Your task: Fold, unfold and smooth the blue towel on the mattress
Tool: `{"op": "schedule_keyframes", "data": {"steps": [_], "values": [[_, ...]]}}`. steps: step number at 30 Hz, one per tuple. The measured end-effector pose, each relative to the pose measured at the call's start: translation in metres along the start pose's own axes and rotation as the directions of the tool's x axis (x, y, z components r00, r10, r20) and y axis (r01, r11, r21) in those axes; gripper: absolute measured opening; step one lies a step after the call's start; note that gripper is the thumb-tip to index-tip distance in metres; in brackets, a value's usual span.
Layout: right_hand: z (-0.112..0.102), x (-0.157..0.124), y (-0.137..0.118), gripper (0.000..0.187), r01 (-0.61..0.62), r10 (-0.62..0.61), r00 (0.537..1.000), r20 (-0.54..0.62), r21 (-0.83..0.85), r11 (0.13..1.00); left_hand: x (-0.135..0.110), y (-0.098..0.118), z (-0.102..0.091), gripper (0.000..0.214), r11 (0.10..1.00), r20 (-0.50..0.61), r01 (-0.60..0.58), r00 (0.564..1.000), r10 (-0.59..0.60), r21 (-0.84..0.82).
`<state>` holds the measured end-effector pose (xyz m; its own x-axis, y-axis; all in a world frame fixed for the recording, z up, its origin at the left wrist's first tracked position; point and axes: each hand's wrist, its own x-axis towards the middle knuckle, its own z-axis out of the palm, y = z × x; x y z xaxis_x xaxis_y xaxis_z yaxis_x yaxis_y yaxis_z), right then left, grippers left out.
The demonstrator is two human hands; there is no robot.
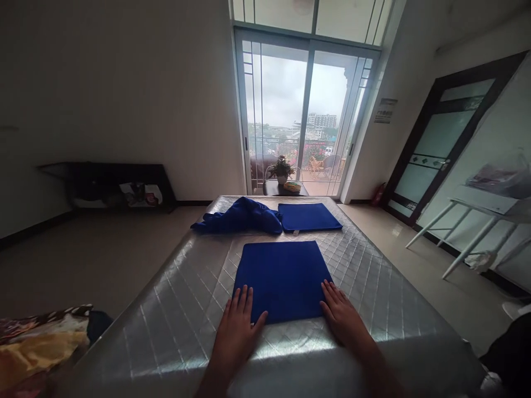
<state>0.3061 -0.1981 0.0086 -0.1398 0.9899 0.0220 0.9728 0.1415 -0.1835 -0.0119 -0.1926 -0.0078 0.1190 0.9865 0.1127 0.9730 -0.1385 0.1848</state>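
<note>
In the head view, the left grip point(239, 320) and right grip point(341, 314) are palm down, fingers extended — pinching nothing — touching either side of the near folded blue cloth point(284, 279). It lies between and ahead of them on the silver quilted surface point(186, 309), long axis unclear, neither grip evidently nearer. Farther ahead of the left grip lies a crumpled blue cloth point(244, 216).

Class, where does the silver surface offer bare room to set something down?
On the silver surface, bare patches lie left of the near folded cloth and left hand, and right of that cloth and the right hand. Crowded: the far end, where a crumpled cloth sits close beside the far folded cloth.
</note>
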Motion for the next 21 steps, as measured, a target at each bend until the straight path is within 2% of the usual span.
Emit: {"op": "schedule_keyframes", "data": {"steps": [4, 9, 16, 21], "values": [[-0.005, -0.001, -0.005, 0.059, -0.006, 0.006, 1.0, -0.01, 0.009, 1.0, 0.0, 0.0, -0.002, 0.086, 1.0, 0.017, -0.009, 1.0, 0.008, 0.023], [-0.01, -0.004, -0.01, 0.058, -0.021, 0.021, 1.0, -0.008, 0.026, 0.999, 0.001, -0.007, 0.008, 0.083, 0.999, -0.048, -0.038, 0.998, 0.038, 0.0], [-0.014, -0.006, -0.013, 0.057, -0.026, 0.026, 1.0, -0.014, 0.03, 0.999, 0.002, -0.011, 0.009, 0.08, 0.999, -0.048, -0.041, 0.998, 0.041, -0.009], [-0.013, -0.005, -0.012, 0.058, -0.022, 0.022, 1.0, -0.004, 0.04, 0.999, 0.001, -0.011, 0.012, 0.087, 0.999, -0.049, -0.039, 0.998, 0.039, -0.001]]}}
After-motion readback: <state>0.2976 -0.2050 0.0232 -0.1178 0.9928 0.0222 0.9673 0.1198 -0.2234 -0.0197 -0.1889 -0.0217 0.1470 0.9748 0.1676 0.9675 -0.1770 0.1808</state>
